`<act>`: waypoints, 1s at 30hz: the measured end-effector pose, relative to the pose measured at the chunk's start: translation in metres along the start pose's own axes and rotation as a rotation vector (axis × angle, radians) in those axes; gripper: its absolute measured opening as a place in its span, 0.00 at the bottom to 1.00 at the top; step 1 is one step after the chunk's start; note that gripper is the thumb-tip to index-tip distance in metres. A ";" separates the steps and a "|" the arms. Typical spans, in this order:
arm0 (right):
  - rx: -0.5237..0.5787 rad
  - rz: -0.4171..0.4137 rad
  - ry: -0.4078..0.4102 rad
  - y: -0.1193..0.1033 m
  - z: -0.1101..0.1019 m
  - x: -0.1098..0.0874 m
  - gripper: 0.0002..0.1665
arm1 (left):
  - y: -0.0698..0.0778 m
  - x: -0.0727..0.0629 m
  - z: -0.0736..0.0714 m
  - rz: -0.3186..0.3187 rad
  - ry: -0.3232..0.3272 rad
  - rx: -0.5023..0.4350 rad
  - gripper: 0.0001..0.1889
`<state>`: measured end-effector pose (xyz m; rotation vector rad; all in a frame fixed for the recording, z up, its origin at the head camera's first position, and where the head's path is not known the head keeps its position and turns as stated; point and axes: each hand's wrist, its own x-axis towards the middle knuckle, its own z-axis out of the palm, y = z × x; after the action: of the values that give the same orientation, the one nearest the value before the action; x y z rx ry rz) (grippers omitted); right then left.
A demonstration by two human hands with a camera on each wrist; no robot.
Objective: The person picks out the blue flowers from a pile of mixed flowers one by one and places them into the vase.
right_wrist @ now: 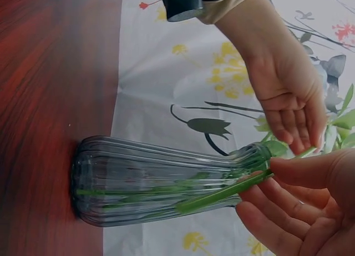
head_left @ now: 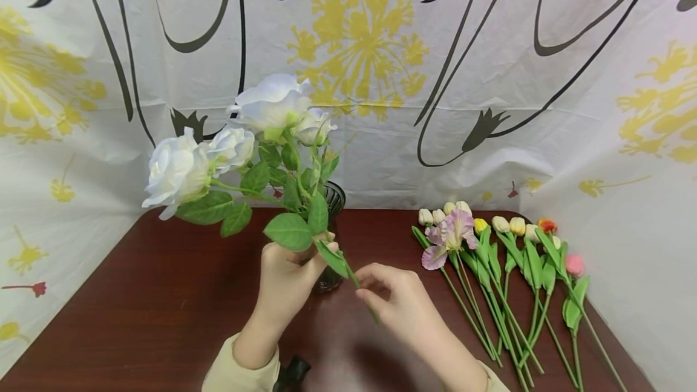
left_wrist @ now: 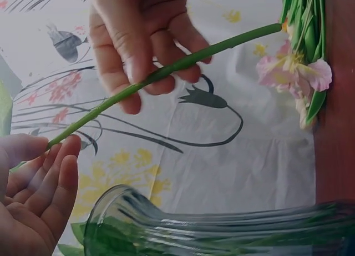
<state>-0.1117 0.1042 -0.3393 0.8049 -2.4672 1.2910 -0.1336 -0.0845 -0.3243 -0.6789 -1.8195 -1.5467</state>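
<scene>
In the head view, white roses [head_left: 179, 171] with green leaves fan out to the upper left over my left hand [head_left: 285, 277]. That hand pinches a rose stem between thumb and fingers, below the leaves. Lower along the same green stem [left_wrist: 233, 42], my right hand [head_left: 400, 298] pinches it between thumb and fingertips, as the left wrist view shows, and the cut end sticks out past it. A ribbed clear glass vase [right_wrist: 150, 178] stands upright behind the hands, with green stems inside. Which blooms belong to the held stem and which to the vase is hard to tell.
On the table's [head_left: 147, 301] right side lie several tulips [head_left: 501, 259], white, yellow, orange and pink, with a purple iris [head_left: 454, 231] among them. A patterned white cloth [head_left: 376, 156] hangs at the back and sides. A black device [right_wrist: 183, 3] sits at the left wrist.
</scene>
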 end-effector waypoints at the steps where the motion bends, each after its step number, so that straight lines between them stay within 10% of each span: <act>1: 0.001 0.003 -0.003 0.001 0.001 0.000 0.13 | 0.000 0.001 -0.001 0.022 0.011 0.019 0.08; 7: -0.002 0.028 -0.021 0.005 0.005 0.002 0.12 | 0.003 0.005 -0.012 0.093 0.079 0.057 0.10; 14: -0.038 0.089 -0.008 0.012 0.010 0.005 0.14 | 0.009 0.014 -0.028 0.115 0.168 -0.203 0.08; 30: -0.089 0.097 0.108 0.042 0.028 0.017 0.38 | 0.012 0.017 -0.044 0.159 0.372 -0.399 0.22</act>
<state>-0.1488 0.0944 -0.3769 0.5852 -2.4851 1.2129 -0.1295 -0.1264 -0.2993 -0.6437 -1.1710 -1.8055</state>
